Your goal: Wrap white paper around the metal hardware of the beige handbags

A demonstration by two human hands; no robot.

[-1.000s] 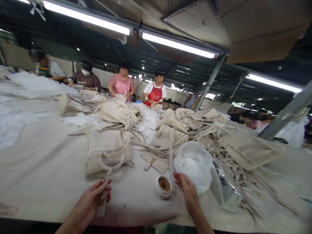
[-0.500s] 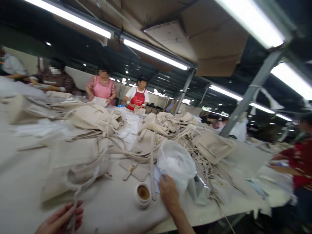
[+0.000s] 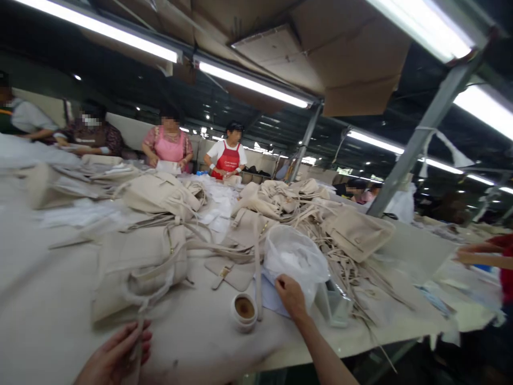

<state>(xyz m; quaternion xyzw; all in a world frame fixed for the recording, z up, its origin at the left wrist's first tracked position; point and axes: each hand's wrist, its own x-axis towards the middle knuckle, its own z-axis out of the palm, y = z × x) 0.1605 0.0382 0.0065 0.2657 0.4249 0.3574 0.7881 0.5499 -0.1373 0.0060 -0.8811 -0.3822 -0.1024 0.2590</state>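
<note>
My left hand (image 3: 120, 347) is closed around a narrow beige strap (image 3: 141, 320) at the lower left. The strap runs up to the curved handle of a beige handbag (image 3: 134, 254) lying on the table. My right hand (image 3: 292, 297), its fingers curled together, is at the near edge of a clear plastic bag (image 3: 294, 254) with white contents. Whatever is between those fingers is hidden. Pale bluish-white paper (image 3: 267, 295) lies beside it. A small open jar (image 3: 244, 321) of brown substance stands between my hands, near a beige flap with a gold clasp (image 3: 228, 272).
Beige bags and straps (image 3: 280, 195) are heaped across the table (image 3: 208, 342). A translucent bin (image 3: 334, 305) stands right of the plastic bag. A metal post (image 3: 425, 128) slants up at right. Several co-workers stand at the far side, one in a red apron (image 3: 229, 159).
The view has shifted slightly, with the table's things now farther right. My right hand's fingers have curled in more by the plastic bag. My left hand still grips the strap.
</note>
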